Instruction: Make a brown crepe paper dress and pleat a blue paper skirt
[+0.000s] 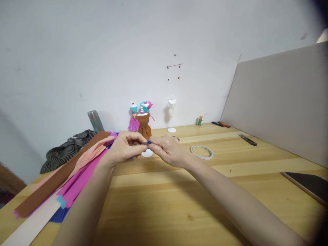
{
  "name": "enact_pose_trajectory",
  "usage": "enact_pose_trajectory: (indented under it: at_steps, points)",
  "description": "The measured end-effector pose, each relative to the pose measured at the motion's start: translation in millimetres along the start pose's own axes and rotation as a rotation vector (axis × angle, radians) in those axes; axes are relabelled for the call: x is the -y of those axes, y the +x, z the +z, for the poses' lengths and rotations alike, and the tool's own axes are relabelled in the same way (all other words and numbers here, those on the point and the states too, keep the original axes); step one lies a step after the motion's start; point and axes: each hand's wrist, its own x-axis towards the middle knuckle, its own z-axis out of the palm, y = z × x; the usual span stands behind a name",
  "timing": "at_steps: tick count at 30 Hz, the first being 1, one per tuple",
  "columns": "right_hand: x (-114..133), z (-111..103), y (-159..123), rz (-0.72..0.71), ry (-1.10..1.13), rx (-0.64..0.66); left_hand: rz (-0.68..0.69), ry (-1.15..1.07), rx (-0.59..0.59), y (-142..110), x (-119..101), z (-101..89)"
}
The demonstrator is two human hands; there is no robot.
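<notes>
My left hand [129,146] and my right hand [165,147] meet above the table, fingertips nearly touching. Pinched between them is a small dark blue piece [148,142], perhaps paper; most of it is hidden by my fingers. Just behind stands a mini dress form in a brown dress [144,124], its white base [147,153] showing below my hands. Close to it are a form with a light blue top [133,108] and one with blue and pink wrapping [145,105]. A bare white dress form [172,112] stands apart to the right.
Colored crepe paper strips [84,164] and a striped cloth [68,150] lie at left, near a grey bottle [94,120]. Rightward are a tape roll [202,152], scissors [247,139], a small green item [200,120], pens [220,124] and a dark flat device [307,184].
</notes>
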Motion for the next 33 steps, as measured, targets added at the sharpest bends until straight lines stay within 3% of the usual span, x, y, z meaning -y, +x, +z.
enact_pose_trajectory:
  at_steps: [3, 8, 12, 15, 20, 23, 26, 33]
  points:
    - [-1.4, 1.7, 0.8, -0.025, 0.082, -0.012, 0.024, -0.041, 0.016, -0.7, -1.2, -2.3]
    - [-1.6, -6.5, 2.3, 0.08, 0.282, -0.05, 0.125, -0.236, -0.015, 0.1, 4.9, -8.9]
    - [-4.5, -17.1, 2.4, 0.077, 0.319, 0.111, 0.168, -0.329, -0.028, 4.5, 12.2, -11.1]
    - [-4.8, -20.5, 2.4, 0.088, 0.233, 0.195, 0.172, -0.328, -0.021, 5.9, 11.9, -14.5]
    - [0.5, -20.6, 2.0, 0.141, -0.17, 0.214, 0.157, -0.229, -0.073, 3.7, 3.4, -27.0]
    - [4.3, -20.1, 1.8, 0.177, -0.388, 0.208, 0.103, -0.07, -0.145, 3.1, 0.9, -28.7]
    - [8.8, -18.0, 2.2, 0.201, -0.577, 0.243, 0.026, 0.23, -0.17, 3.8, 0.9, -21.2]
    - [20.9, -10.3, 4.9, 0.215, -0.773, 0.36, 0.134, 0.719, -0.089, 4.7, 0.9, 1.7]
